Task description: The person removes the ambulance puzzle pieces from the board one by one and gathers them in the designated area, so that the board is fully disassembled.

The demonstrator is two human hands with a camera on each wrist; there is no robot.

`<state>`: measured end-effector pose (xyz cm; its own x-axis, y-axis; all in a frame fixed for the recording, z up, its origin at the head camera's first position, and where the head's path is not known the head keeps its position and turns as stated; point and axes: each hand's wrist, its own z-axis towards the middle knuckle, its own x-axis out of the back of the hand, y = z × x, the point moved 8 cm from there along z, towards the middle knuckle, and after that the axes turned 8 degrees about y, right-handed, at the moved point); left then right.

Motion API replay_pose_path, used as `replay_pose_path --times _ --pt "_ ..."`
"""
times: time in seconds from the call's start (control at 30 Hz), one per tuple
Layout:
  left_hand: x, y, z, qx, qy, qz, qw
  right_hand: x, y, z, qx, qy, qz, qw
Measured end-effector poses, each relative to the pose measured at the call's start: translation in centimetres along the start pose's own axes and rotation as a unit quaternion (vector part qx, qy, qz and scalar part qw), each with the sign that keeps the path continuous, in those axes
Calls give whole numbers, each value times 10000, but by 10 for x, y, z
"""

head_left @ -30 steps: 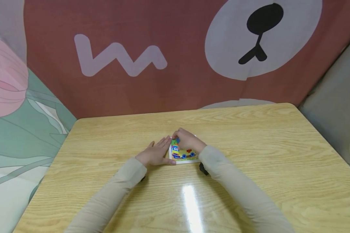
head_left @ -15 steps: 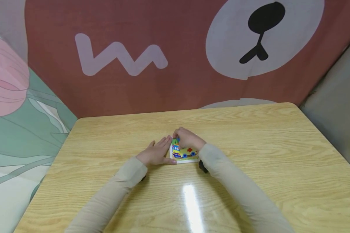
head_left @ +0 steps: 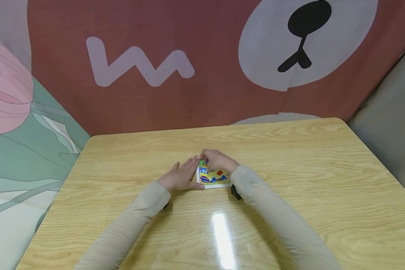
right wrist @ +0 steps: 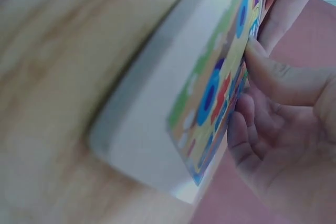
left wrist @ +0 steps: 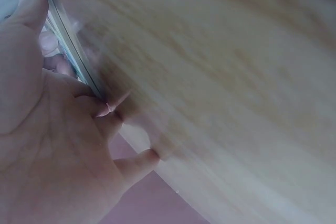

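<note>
A white-bordered board (head_left: 217,186) lies on the table, bearing a bright picture (head_left: 214,176) of a yellow ambulance with blue wheels and a red cross. My left hand (head_left: 179,179) lies flat along its left side, fingers straight and the thumb at the near left corner. Over the picture's upper left bends my right hand (head_left: 218,160), its fingers curled. In the right wrist view the thumb (right wrist: 289,81) touches the picture surface, with the other fingers folded near the far edge. I cannot tell whether a piece is pinched there; the knuckles hide that part in the head view.
The wood-grain table (head_left: 283,157) extends around the board, with a bright light reflection in front. A red-brown cloth (head_left: 155,108) with a bear print hangs behind the back edge. Dark wrist gear (head_left: 235,192) shows under the right sleeve.
My right hand has dipped slightly at the picture's upper left. The red cross, uneven a second ago, now looks whole. My left hand stays along the left side.
</note>
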<state>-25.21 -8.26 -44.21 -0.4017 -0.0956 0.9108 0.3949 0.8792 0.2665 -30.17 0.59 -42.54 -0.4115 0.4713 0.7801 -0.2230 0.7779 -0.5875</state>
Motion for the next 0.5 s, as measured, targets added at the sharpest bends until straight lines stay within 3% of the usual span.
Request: replay_pose_path --times 0.5 --pt "0 -1 0 47 50 -115 9999 1 -4 -4 308 164 -157 9993"
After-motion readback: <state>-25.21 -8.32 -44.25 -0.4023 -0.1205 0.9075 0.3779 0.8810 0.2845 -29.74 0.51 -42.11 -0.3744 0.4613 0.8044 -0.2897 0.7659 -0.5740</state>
